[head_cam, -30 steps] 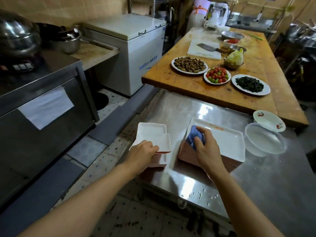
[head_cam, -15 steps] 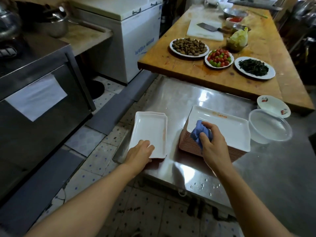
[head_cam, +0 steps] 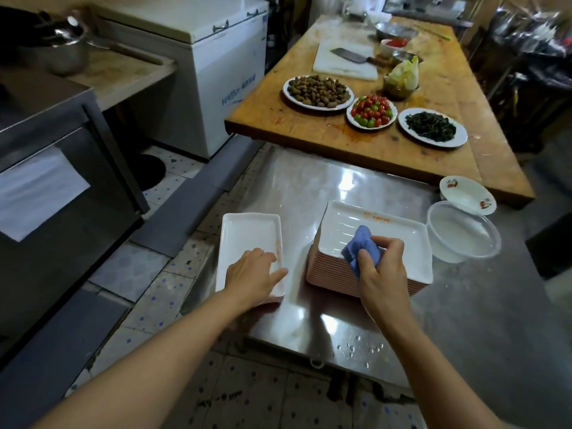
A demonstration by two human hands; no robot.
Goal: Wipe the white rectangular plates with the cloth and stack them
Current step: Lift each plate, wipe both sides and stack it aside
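1. Blue cloth point(head_cam: 360, 253) is bunched up in the right hand point(head_cam: 382, 267), fingers curled round it, and it's now sitting further onto the top plate of the tall stack of white rectangular plates point(head_cam: 371, 246) than it was a second ago, when it was more at the near left corner

2. Left hand point(head_cam: 252, 275) is lying with fingers fairly straight on the near end of the wiped plate point(head_cam: 247, 239), which a second ago was tilted up and is now lying flat on the small pile at the left edge of the steel worktop point(head_cam: 309, 181)

3. So I'm reading that as one plate just getting stacked and the next one starting to get wiped, with a whole lot of stack left to go

4. Around it: a clear plastic bowl point(head_cam: 462, 236) is sitting just beside the tall stack on the right, with a small flowered dish point(head_cam: 465, 196) behind it

5. Wooden table point(head_cam: 325, 128) further back is carrying plates of peanuts point(head_cam: 318, 89), peppers point(head_cam: 371, 111) and greens point(head_cam: 431, 126)

6. Nothing's really blocking the hands, though the small pile is sitting close to the worktop's left edge, so a careless shove could be sending it floorwards
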